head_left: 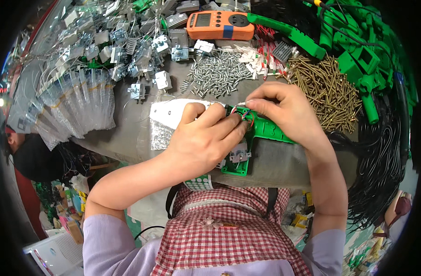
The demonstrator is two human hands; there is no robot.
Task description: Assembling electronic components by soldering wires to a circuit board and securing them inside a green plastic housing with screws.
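Note:
A green plastic tool housing (271, 131) lies near the table's front edge, its handle to the right and its box-shaped end facing up. Inside that end sits a grey metal part (239, 155), and thin red, black and white wires (252, 120) come out beside it. My left hand (208, 135) reaches over the housing, its fingers closed on the wires; their tips are partly hidden. At the far side of the housing, thumb and forefinger of my right hand (286, 110) pinch a small white piece (240, 104) by the wires. A white plate (166, 112) lies partly under my left hand.
Silver screws (217, 76) and longer brass screws (325, 92) lie in heaps beyond my hands. An orange meter (219, 25) stands behind them. Metal-and-white parts (137, 92) and clear bags (77, 103) fill the left; green housings (357, 60) and black cables (380, 170) crowd the right.

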